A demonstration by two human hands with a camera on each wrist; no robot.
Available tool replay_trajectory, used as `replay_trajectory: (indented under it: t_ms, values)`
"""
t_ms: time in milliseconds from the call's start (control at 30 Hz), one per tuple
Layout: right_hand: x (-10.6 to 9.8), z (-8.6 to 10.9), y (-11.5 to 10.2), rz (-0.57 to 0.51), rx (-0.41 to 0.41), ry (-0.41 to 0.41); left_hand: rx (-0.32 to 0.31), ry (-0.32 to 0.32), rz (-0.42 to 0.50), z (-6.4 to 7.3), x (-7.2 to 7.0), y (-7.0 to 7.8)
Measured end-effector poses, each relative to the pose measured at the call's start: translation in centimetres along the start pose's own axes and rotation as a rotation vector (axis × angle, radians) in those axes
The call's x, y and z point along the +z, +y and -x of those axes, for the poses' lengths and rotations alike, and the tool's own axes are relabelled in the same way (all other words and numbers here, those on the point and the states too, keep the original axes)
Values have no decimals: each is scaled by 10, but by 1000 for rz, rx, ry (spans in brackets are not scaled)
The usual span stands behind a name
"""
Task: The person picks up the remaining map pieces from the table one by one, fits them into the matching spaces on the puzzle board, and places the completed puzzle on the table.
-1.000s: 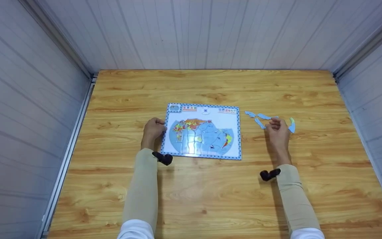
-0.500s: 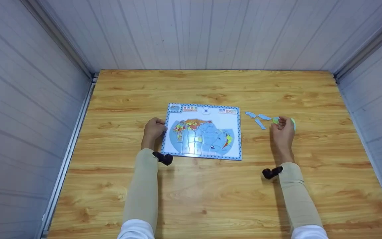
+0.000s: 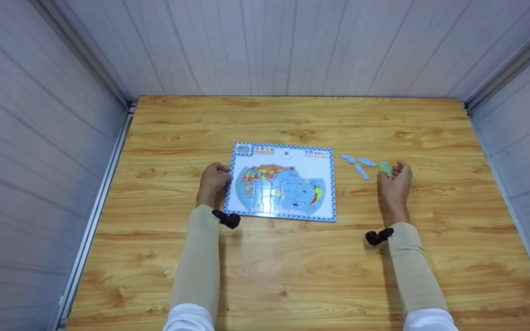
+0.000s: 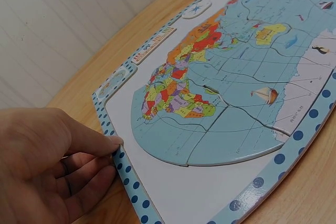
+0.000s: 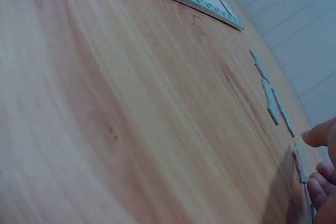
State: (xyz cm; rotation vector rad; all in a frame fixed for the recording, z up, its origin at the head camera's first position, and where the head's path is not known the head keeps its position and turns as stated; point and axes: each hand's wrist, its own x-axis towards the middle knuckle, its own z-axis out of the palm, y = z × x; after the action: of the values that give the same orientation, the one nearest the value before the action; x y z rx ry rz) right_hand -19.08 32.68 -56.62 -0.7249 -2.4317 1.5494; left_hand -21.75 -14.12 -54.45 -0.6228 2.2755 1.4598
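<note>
A world map jigsaw puzzle board (image 3: 329, 197) with a blue dotted border lies on the table. My left hand (image 3: 214, 178) grips its left edge; in the left wrist view the thumb (image 4: 107, 144) lies on the border, with the fingers curled against the side. My right hand (image 3: 396, 186) is low over the table right of the board, thumb and fingers apart. A green and blue puzzle piece (image 3: 385, 168) lies beside the thumb; in the right wrist view that piece (image 5: 300, 163) shows between thumb and fingers. Another piece (image 5: 312, 212) shows partly below the fingers.
Three blue puzzle pieces, one near the board (image 3: 348, 158), one behind (image 3: 367, 162) and one in front (image 3: 361, 172), lie between board and right hand. The wooden table (image 3: 283, 266) is walled by white panels (image 3: 265, 50) at the back and both sides.
My right hand has moved right, past the blue pieces, uncovering the green and blue piece and covering the curved piece at far right. My left hand stays at the board.
</note>
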Motion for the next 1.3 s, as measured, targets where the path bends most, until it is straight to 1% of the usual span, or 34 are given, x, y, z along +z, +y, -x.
replay_trajectory:
  t_ms: [133, 267, 400, 500, 700, 800, 900, 1167, 1300]
  values:
    - [0, 0, 0, 13, 51, -15, 2, 1, -17, -1, 0, 0]
    - [2, -1, 0, 40, 47, -7, 20, 4, -23, -1, -1, -1]
    - [2, -4, 1, 102, -4, 9, 29, 14, -30, -1, -1, -1]
    - [3, -5, 1, 132, -35, 27, 24, 15, -34, -1, 0, -1]
    - [4, -2, 1, 118, -56, 80, 5, 8, -32, 1, 0, 1]
    - [4, 0, 3, 95, -59, 90, 0, 6, -32, 1, -1, 1]
    - [3, 1, 4, 74, -47, 74, -1, 9, -31, 1, -1, 1]
    - [-1, 2, 6, 65, -7, 33, -13, 3, -31, 1, 0, 3]
    - [-3, 4, 5, 84, -1, 30, -22, -5, -27, 0, -1, 3]
